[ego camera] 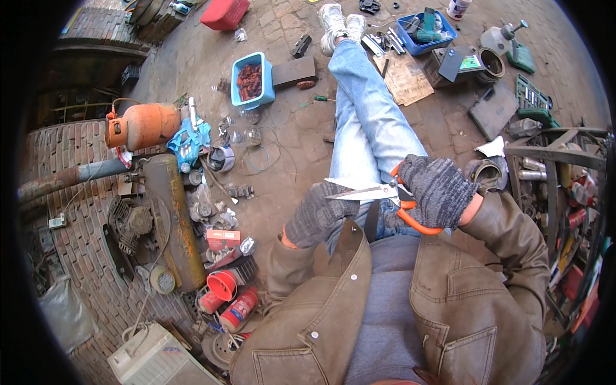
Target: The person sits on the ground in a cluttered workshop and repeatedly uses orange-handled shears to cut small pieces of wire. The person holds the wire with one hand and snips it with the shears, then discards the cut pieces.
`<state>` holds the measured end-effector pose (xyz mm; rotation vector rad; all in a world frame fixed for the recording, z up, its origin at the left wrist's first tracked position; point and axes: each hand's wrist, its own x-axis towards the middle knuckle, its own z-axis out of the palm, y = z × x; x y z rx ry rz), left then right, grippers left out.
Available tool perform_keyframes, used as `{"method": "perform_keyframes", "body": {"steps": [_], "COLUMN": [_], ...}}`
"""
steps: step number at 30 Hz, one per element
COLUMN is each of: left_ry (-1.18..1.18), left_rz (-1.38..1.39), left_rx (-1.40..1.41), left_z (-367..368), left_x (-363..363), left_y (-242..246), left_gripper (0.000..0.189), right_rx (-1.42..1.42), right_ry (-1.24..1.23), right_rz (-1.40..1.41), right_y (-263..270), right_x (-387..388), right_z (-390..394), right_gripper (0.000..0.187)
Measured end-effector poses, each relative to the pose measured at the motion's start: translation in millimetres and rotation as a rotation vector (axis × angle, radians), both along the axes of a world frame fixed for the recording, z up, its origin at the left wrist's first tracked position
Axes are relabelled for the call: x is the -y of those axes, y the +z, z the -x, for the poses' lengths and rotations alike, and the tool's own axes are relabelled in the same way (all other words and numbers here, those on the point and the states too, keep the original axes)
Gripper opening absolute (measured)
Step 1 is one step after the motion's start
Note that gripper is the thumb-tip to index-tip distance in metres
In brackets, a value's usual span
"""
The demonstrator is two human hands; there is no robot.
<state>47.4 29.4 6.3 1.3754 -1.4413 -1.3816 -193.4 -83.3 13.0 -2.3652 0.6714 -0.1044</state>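
My right hand (pixel 435 192), in a dark grey knit glove, grips a pair of scissors (pixel 368 193) by its orange handles. The silvery blades point left and stand slightly apart. Directly under the blades is my left hand (pixel 321 211), in a matching glove, with its fingers curled and partly hidden by the scissors. Whether it pinches anything, I cannot tell. Between my hands a dark strip (pixel 371 220) lies over my lap; its ends are hidden. My legs in blue jeans (pixel 370 110) stretch out ahead, crossed near the ankles.
At left stand an orange gas cylinder (pixel 151 126), a rusty tank (pixel 173 221) and red fire extinguishers (pixel 239 308). Ahead sits a light-blue basin (pixel 268 82). A blue tool bin (pixel 428 50), a battery (pixel 455 65) and a socket set (pixel 533 101) are ahead right, with a metal rack (pixel 553 154) nearby.
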Motion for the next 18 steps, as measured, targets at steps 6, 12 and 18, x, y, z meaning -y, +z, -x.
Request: {"method": "perform_keyframes", "body": {"steps": [6, 12, 18], "left_ry": [-0.008, -0.012, 0.028], "left_rz": [-0.025, 0.136, 0.033], "left_rx": [0.023, 0.098, 0.08], "left_z": [0.3, -0.4, -0.7], "left_x": [2.0, 6.6, 5.4], "left_y": [5.4, 5.1, 3.1], "left_gripper": [0.011, 0.012, 0.018], "right_rx": [0.005, -0.017, 0.011], "right_ry": [-0.006, -0.044, -0.069], "right_rz": [-0.078, 0.075, -0.01], "right_y": [-3.8, -4.2, -4.4], "right_x": [-2.0, -1.6, -2.9], "right_z": [-3.9, -7.3, -7.3], "right_gripper": [0.051, 0.052, 0.05]}}
